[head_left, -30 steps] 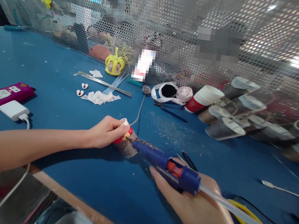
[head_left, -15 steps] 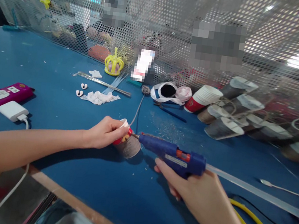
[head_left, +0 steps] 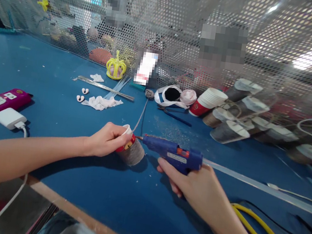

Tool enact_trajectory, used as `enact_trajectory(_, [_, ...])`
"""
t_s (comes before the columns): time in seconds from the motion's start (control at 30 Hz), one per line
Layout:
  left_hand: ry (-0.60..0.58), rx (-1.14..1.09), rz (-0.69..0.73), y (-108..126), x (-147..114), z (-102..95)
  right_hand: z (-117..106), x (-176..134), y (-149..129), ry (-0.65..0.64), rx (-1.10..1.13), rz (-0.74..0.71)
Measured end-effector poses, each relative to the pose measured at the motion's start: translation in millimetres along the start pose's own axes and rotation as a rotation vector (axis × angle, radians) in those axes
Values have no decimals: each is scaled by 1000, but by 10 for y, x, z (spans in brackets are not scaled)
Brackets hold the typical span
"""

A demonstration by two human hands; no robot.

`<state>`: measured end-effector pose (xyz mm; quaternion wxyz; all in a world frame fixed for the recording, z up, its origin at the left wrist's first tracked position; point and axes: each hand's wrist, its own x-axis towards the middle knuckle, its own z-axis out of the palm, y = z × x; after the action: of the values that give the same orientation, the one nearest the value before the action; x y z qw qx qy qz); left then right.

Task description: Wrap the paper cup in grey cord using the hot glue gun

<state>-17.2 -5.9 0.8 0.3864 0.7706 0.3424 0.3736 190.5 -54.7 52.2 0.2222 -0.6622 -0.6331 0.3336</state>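
My left hand (head_left: 109,139) is closed around the rim end of a small red paper cup (head_left: 132,153), tilted over the table. Grey cord covers the cup's lower part, and a red printed band shows near the rim. From the cup a strand of grey cord (head_left: 141,115) runs back to a small ball of cord (head_left: 149,94). In my right hand (head_left: 190,180) is a blue glue gun (head_left: 172,152), its nozzle at the cup near the cord. A long clear glue stick (head_left: 229,172) sticks out of the gun's back.
Behind stand stacked paper cups (head_left: 209,101), several cord-wrapped cups (head_left: 231,132), pliers (head_left: 176,116) and a yellow crown (head_left: 116,68). A purple power strip (head_left: 7,100) lies left; a yellow cable (head_left: 261,232) lies right. A perforated metal screen (head_left: 179,31) bounds the table's back.
The view has shifted slightly, so most things sit a little further left. Both hands keep their holds, and the glue gun's nozzle stays close to the cup, now slightly higher along it.
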Motion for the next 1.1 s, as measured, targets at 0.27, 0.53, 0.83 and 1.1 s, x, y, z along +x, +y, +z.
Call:
enact_trajectory(0.27, [-13,-36,9,9,8,2,-94,67,40,-23,204,4])
enact_trajectory(0.53, [-29,1,46,6,7,-6,-218,458,265,229,185,57])
enact_trajectory(0.83, [-2,38,129,-15,3,5,-214,771,374,331,-85,56])
enact_trajectory(1.1, [-28,44,202,42,4,6,39,561,-69,156,-7,-169])
